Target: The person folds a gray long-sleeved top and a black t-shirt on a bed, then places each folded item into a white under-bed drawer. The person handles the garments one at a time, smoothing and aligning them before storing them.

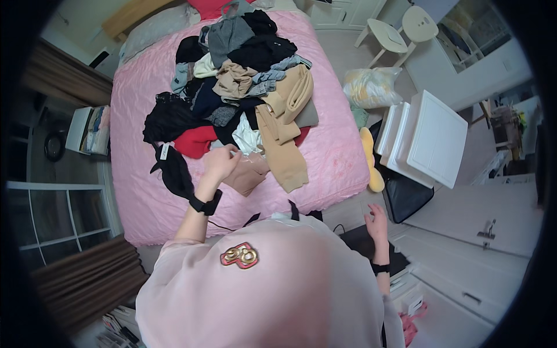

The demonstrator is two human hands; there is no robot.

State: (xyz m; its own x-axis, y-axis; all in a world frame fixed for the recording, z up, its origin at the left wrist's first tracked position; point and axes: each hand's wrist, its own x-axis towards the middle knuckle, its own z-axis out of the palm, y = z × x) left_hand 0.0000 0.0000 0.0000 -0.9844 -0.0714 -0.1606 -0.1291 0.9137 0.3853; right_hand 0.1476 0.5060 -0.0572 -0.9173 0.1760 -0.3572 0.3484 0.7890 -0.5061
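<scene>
My left hand, with a black band on its wrist, reaches over the near edge of a clothes pile. Its fingers are loosely bent and apart, and nothing shows in them. Beside and under them lies a dusty-pink garment; a white cloth is just beyond. Left of the hand are a red garment and a black garment with a white tag. Tan trousers lie to the right. My right hand hangs beside my body, away from the bed, fingers spread and holding nothing.
The heap, with a grey garment at its far end, lies on a pink-covered bed. White plastic box parts stand on the right, near a stuffed clear bag and a pale chair. A bin of folded clothes stands left.
</scene>
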